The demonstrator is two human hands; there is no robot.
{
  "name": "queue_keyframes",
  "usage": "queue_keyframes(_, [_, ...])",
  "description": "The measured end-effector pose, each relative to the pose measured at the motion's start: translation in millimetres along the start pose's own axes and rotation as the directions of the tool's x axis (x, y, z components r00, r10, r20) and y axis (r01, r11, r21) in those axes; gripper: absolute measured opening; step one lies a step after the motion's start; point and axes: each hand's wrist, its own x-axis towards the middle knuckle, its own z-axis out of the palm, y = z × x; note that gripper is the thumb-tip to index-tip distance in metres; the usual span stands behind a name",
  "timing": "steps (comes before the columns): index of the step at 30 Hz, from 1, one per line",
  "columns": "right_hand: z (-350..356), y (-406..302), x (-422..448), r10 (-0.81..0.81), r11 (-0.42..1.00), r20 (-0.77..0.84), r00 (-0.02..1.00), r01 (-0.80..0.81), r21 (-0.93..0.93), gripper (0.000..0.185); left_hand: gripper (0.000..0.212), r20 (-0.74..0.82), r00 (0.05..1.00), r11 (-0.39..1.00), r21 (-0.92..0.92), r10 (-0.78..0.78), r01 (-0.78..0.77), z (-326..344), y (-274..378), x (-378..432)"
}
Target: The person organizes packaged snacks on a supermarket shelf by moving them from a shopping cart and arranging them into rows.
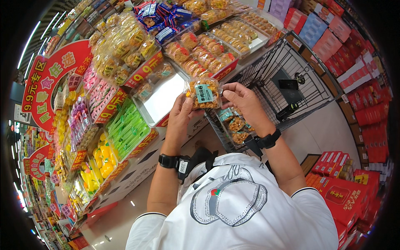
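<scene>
Both my hands hold one clear plastic bag of snacks (204, 92) in front of my chest, its green label facing up. My left hand (182, 109) grips the bag's left edge with the thumb on top. At the right edge, the fingers of my right hand (236, 95) pinch the wrapping. Just beyond is a white display tray (164, 98) with a few similar bags (144, 90) along its left side. Below my right hand, more bagged snacks (236, 125) with green labels lie in the near end of a wire shopping cart (265, 67).
Trays of packaged cookies (203, 51), bagged snacks (120, 47) and green-wrapped sticks (128, 125) fill the stepped display at left and ahead. A dark device (288, 83) and a black bottle-like object (287, 111) are in the cart. Red boxes (339, 193) stack at right.
</scene>
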Motion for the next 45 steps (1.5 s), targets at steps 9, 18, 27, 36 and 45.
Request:
queue_keyframes(9, [10, 19, 14, 0.022, 0.998, -0.011, 1.000, -0.023, -0.065, 0.027, 0.050, -0.039, 0.999, 0.997, 0.072, -0.022, 0.025, -9, 1, -5])
queue_keyframes(18, [22, 32, 38, 0.089, 0.991, -0.082, 0.993, -0.096, -0.090, 0.022, 0.053, -0.045, 0.995, 0.989, 0.115, -0.085, 0.090, -45, -8, 21])
queue_keyframes(27, [37, 50, 72, 0.168, 0.986, -0.121, 0.978, -0.169, -0.003, 0.021, 0.057, -0.089, 0.980, 0.965, 0.177, -0.181, 0.194, -80, -6, 55])
queue_keyframes(36, [61, 78, 112, 0.230, 0.973, -0.140, 0.963, -0.231, 0.011, 0.019, 0.053, -0.132, 0.970, 0.979, -0.063, -0.203, 0.196, -118, -18, 83])
queue_keyframes(45, [76, 116, 188, 0.032, 0.900, -0.164, 0.986, -0.100, -0.425, 0.019, 0.056, -0.184, 0.959, 0.963, 0.123, -0.214, 0.239, -177, -37, 125])
